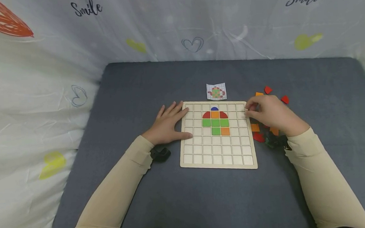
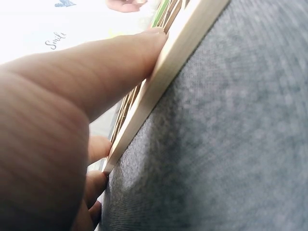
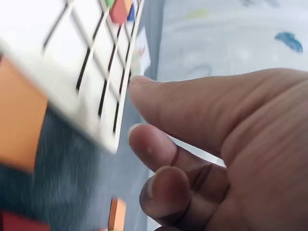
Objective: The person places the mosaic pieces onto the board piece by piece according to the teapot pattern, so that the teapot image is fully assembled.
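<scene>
A pale wooden grid board point(image 1: 217, 160) lies on the table. Near its top, red, orange, green and blue pieces form a small figure, with a green piece point(image 1: 215, 122) in the middle row. Along the left edge, my left hand point(image 1: 170, 125) spreads its fingers, thumb and fingertips resting on the rim. My right hand point(image 1: 271, 113) hovers at the board's upper right edge, fingers loosely bent. In the right wrist view a gap shows between thumb and fingertips point(image 3: 153, 144), with nothing in it.
A small picture card point(image 1: 216, 92) lies beyond the board's top edge. Loose pieces are scattered right of the board, among them a red piece point(image 1: 258, 137) and an orange piece point(image 1: 254, 127), partly under my right hand. A printed curtain point(image 1: 163, 23) hangs behind the grey table point(image 1: 163, 200).
</scene>
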A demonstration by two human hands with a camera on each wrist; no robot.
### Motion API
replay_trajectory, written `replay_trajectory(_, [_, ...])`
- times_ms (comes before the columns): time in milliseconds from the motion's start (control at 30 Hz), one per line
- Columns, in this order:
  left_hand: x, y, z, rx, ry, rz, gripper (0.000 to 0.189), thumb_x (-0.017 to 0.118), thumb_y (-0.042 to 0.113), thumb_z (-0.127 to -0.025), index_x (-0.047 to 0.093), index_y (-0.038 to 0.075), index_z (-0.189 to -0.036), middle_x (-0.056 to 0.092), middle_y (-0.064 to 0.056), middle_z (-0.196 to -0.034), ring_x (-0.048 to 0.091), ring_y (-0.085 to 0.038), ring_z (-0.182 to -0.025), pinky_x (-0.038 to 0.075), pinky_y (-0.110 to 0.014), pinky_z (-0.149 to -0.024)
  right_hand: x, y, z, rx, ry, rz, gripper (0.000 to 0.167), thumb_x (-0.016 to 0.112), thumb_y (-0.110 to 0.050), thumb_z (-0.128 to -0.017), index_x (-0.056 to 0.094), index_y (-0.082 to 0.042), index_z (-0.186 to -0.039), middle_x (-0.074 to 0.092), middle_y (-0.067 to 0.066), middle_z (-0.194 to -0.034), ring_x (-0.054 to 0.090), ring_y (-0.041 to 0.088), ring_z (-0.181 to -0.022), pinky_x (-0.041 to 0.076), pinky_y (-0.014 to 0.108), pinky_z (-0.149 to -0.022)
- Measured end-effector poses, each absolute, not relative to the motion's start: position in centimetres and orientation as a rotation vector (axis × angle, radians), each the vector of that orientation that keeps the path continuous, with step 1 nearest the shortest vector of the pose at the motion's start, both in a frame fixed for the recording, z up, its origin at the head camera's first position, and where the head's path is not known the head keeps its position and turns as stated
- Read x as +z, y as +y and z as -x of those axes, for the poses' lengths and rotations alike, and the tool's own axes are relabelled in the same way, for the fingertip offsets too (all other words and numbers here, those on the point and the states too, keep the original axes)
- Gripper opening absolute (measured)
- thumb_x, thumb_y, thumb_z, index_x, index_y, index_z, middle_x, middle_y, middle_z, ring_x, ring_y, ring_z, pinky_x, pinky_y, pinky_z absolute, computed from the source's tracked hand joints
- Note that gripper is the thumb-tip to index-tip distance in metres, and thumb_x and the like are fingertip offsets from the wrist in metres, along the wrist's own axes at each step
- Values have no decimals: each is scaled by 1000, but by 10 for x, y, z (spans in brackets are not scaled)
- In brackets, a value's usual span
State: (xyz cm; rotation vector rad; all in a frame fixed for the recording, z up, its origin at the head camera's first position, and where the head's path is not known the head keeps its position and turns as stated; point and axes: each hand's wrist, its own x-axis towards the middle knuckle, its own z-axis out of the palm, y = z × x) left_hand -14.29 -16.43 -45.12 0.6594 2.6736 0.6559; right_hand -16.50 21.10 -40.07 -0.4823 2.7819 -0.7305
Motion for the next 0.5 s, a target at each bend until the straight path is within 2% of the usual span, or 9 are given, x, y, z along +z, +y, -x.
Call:
replay_trajectory(167, [-451, -165, 143, 655, 2675, -657, 104, 72, 66, -91, 22, 21, -170, 3, -2, -178, -5, -23, -164, -14, -51, -129, -405, 229, 172, -728, 2799, 422, 19, 77, -18, -97, 74, -5, -111, 71, 9, -94, 53, 23, -61, 46, 36, -61])
replay_trajectory(267, [-451, -165, 143, 659, 2671, -661, 103, 72, 66, -91, 22, 21, -170, 3, -2, -178, -5, -23, -164, -14, -51, -129, -408, 238, 175, -706, 2831, 398, 20, 78, -18, -96, 74, -4, -111, 71, 10, -96, 57, 23, -69, 46, 38, -68])
replay_trajectory(400, [-451, -166, 143, 664, 2670, -663, 103, 72, 65, -91, 22, 22, -170, 2, -1, -178, -5, -23, -164, -15, -50, -129, -410, 247, 179, -679, 2873, 384, 23, 78, -18, -95, 74, -1, -110, 72, 14, -96, 60, 25, -77, 48, 39, -68])
replay_trajectory(500, [-451, -166, 143, 659, 2670, -663, 103, 71, 66, -92, 21, 22, -170, 2, -1, -178, -5, -23, -164, -15, -50, -129, -412, 253, 181, -631, 2893, 365, 26, 78, -17, -95, 73, 3, -112, 70, 20, -99, 62, 31, -81, 52, 46, -69])
